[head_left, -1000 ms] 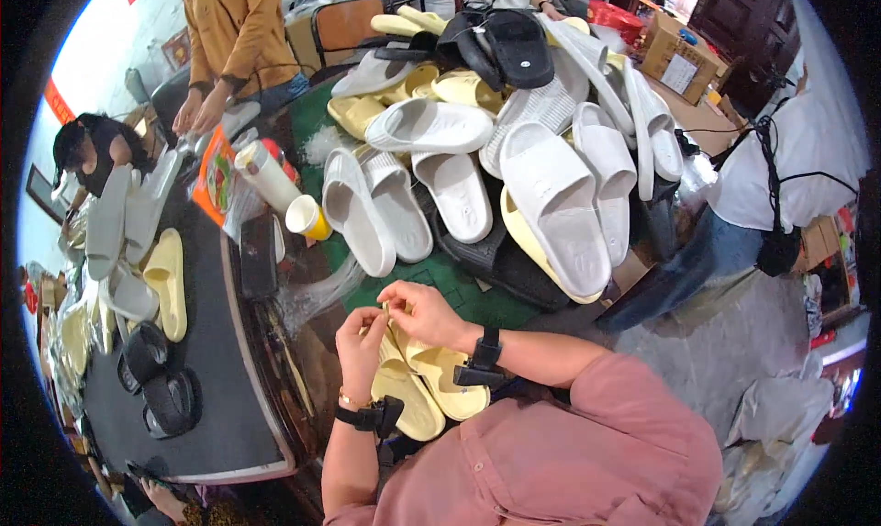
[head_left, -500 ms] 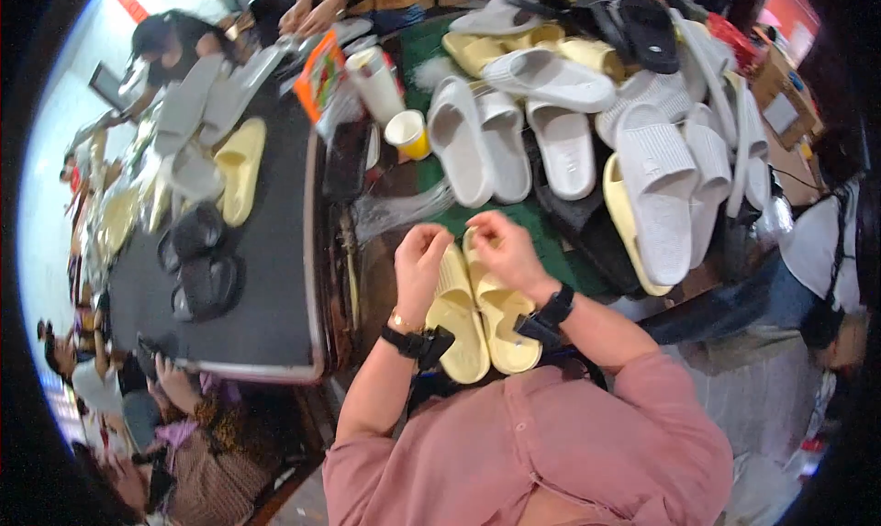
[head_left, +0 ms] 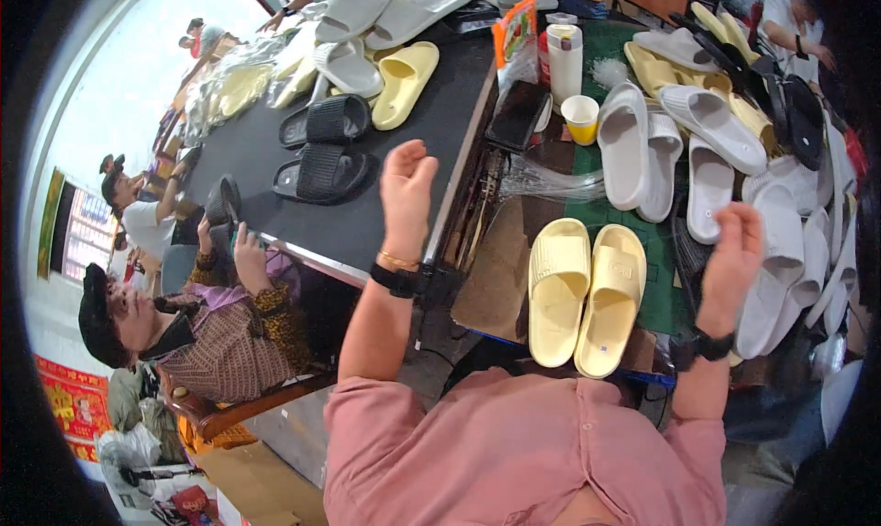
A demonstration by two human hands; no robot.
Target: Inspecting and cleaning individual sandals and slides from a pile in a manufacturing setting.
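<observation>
A pair of pale yellow slide sandals, the left one (head_left: 557, 296) and the right one (head_left: 607, 310), lies side by side at the near edge of the table, with neither of my hands touching them. My left hand (head_left: 408, 195) is raised in the air near the black table's edge, its fingers loosely extended and holding nothing. On the other side, my right hand (head_left: 731, 260) hovers by the pile of grey slides (head_left: 771, 223). Its fingers are slightly bent and apart, with nothing visible in them. Both wrists wear black bands.
On the black table (head_left: 395, 205) lie black slides (head_left: 321, 173), a yellow slide (head_left: 404, 83) and grey slides. A paper cup (head_left: 580, 122), a white bottle (head_left: 565, 62), a phone (head_left: 518, 115) and clear plastic (head_left: 551, 179) stand or lie ahead. A seated co-worker (head_left: 220, 342) handles a black slide at left.
My hands have left the yellow slides and spread apart, the left toward the black table, the right toward the grey pile. The view has swung left.
</observation>
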